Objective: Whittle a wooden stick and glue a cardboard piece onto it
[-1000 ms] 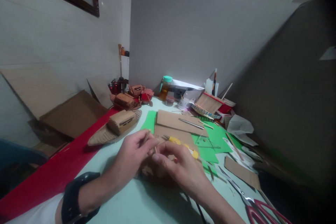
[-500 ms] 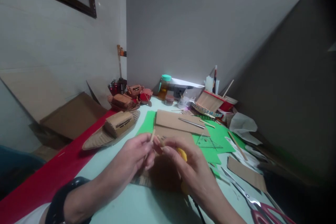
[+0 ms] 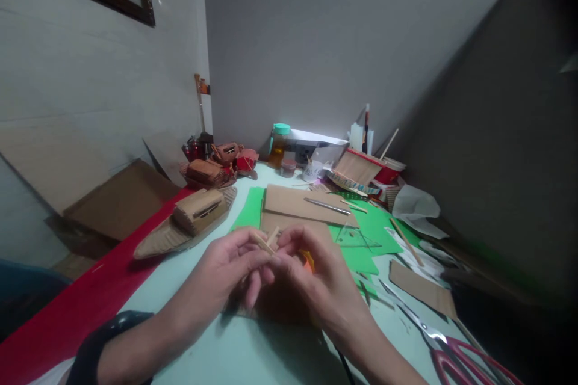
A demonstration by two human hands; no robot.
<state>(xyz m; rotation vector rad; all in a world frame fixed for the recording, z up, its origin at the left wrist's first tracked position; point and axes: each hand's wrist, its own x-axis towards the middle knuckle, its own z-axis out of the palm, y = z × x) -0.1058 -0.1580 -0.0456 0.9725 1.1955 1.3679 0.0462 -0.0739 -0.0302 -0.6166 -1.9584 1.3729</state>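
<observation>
My left hand (image 3: 237, 261) pinches a thin tan strip (image 3: 264, 244) between thumb and fingers. A second short tan strip (image 3: 273, 235) stands up at the fingertips of my right hand (image 3: 316, 274), which is closed on it. The two strips meet and cross. Whether they are wood or cardboard I cannot make out. An orange-yellow object (image 3: 309, 261) shows behind my right fingers; most of it is hidden. A black cord (image 3: 344, 366) runs below that hand. Under both hands lies a brown cardboard piece (image 3: 289, 304).
A cardboard boat model (image 3: 185, 225) stands at left, with smaller reddish boats (image 3: 205, 172) behind. A metal pen-like tool (image 3: 327, 206) lies on cardboard sheets (image 3: 289, 200) over green paper (image 3: 363, 261). Open scissors (image 3: 433, 334) and a cardboard piece (image 3: 423, 290) are at right.
My hands have come closer together, and the strips, apart before, now cross at the fingertips. The whole view has shifted slightly.
</observation>
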